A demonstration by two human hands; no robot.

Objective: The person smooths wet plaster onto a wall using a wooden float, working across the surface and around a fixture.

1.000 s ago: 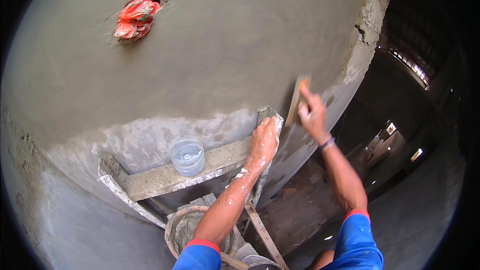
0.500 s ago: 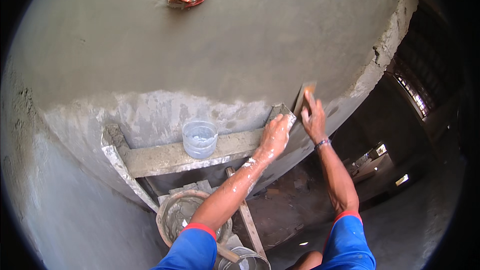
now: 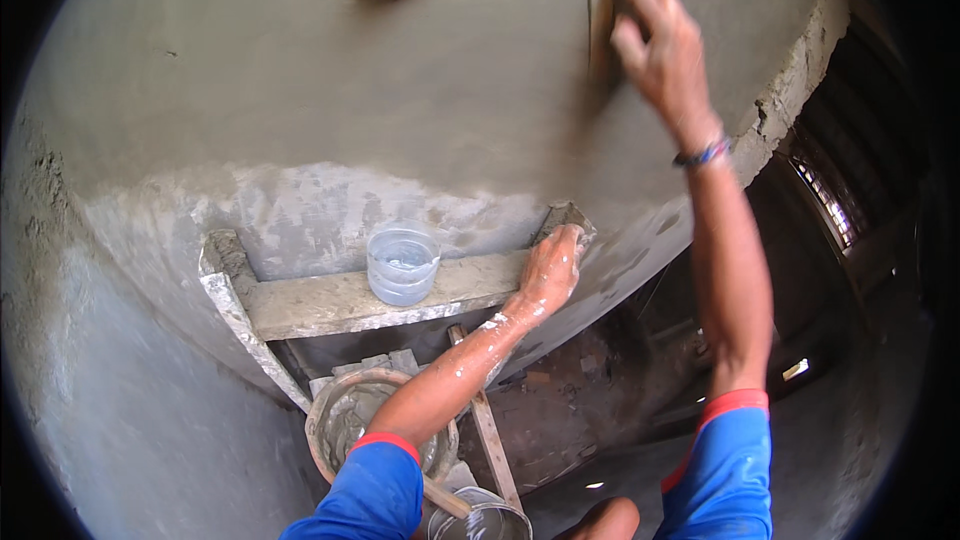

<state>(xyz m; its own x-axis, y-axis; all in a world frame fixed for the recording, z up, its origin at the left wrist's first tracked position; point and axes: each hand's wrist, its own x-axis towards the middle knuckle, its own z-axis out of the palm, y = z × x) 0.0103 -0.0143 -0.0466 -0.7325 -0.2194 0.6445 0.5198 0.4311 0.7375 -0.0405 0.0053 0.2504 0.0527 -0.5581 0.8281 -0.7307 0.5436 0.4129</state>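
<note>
The right hand (image 3: 668, 55) is clamped on a float (image 3: 601, 25) (blurred, with an orange grip) at the wall (image 3: 420, 90), left of its ragged right edge, while the left hand (image 3: 550, 272) grips the wooden frame (image 3: 300, 308) at its right end.

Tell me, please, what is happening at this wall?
At a grey plastered wall, the person's right hand holds a hand float against or very near the surface, both blurred. The left hand grips the right end of a wooden frame. On its plank stands a clear plastic tub; lower down is a round basin with grey mortar in it.
</note>
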